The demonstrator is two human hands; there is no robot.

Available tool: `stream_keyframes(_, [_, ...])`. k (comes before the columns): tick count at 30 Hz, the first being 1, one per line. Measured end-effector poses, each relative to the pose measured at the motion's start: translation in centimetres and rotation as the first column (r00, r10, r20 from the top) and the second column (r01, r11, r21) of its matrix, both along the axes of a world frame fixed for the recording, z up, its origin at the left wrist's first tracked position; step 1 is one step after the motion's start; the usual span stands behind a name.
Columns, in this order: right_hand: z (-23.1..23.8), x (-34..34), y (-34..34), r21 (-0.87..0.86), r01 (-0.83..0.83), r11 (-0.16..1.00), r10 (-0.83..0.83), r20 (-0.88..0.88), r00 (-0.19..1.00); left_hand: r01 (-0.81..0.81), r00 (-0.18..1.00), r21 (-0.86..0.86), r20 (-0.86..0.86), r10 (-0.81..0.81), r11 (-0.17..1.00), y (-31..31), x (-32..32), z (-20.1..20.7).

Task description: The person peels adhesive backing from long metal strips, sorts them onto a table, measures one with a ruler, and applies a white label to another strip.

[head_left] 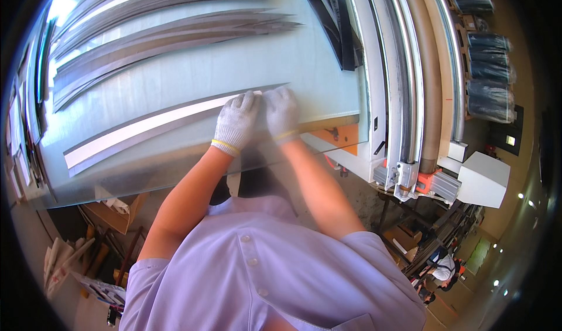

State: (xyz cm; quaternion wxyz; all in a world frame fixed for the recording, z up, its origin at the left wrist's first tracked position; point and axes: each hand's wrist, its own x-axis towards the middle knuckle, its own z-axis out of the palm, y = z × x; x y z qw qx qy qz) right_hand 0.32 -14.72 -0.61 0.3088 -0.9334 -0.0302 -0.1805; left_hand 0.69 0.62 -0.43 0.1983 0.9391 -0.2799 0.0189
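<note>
A long, thin grey strip with a white band along it (153, 122) lies slantwise on the glass-like tabletop (175, 73). My left hand (235, 120), in a pale knitted glove with a yellow cuff edge, rests at the strip's right end. Its fingers are curled and pressed together on the band, with a bit of white showing at the fingertips. Just beside it is my right hand (282, 111), gloved alike, over the strip's tip. Motion smears its fingers, so I cannot make out their grip.
Fanned stacks of grey strips (158, 41) lie farther back, one topped with white. Black strips (336, 26) sit at the back right. Beyond the table's right edge runs a machine with long rails and a brown roller (430, 79). Dark wrapped rolls (490, 99) stand at far right.
</note>
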Motion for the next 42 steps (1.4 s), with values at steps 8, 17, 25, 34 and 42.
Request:
stream_keyframes(8, [0.0, 0.2, 0.1, 0.041, 0.040, 0.998, -0.041, 0.011, 0.999, 0.002, 1.000, -0.008, -0.006, -0.002, 1.000, 0.0, 0.1, 0.3])
stream_keyframes(17, [-0.1, 0.3, 0.2, 0.032, 0.048, 0.998, -0.049, 0.022, 0.999, -0.002, 1.000, 0.010, -0.002, 0.002, 1.000, 0.2, -0.1, -0.4])
stream_keyframes(25, [0.2, 0.6, 0.2, 0.046, 0.057, 0.997, -0.057, -0.001, 0.998, 0.009, 1.000, -0.017, 0.006, -0.009, 1.000, 0.1, 0.0, -0.1])
stream_keyframes(34, [1.9, -0.5, -2.7, -0.214, 0.444, 0.870, -0.426, 0.125, 0.896, -0.005, 1.000, -0.029, 0.015, 0.005, 1.000, 0.4, -0.3, -0.8])
stream_keyframes(42, [-0.6, 1.1, 0.6, -0.031, 0.057, 0.998, -0.061, -0.152, 0.986, 0.006, 0.999, -0.091, 0.044, -0.002, 0.996, 1.0, -0.3, -2.2])
